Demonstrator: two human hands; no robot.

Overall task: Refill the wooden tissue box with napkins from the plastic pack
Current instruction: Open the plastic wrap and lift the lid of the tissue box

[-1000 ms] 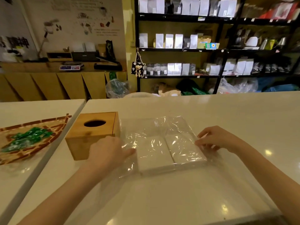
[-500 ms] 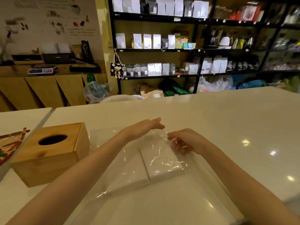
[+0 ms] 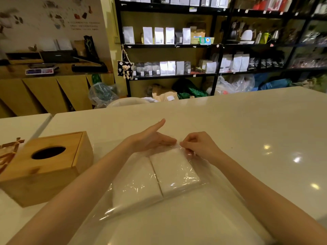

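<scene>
Here the pack point(image 3: 159, 181) lies flat on the counter point(image 3: 247, 129), just right of the box point(image 3: 44, 167). The left hand point(image 3: 150, 138) is open, fingers flat on the pack's far edge. The right hand point(image 3: 200, 145) pinches the plastic there.

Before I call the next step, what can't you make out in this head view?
- Wooden tissue box: inside is dark through the oval hole; fill level unknown.
- Plastic pack: far edge hidden by the left hand and right hand; opened or not, unclear.
- Napkins: count unreadable through glare.
</scene>
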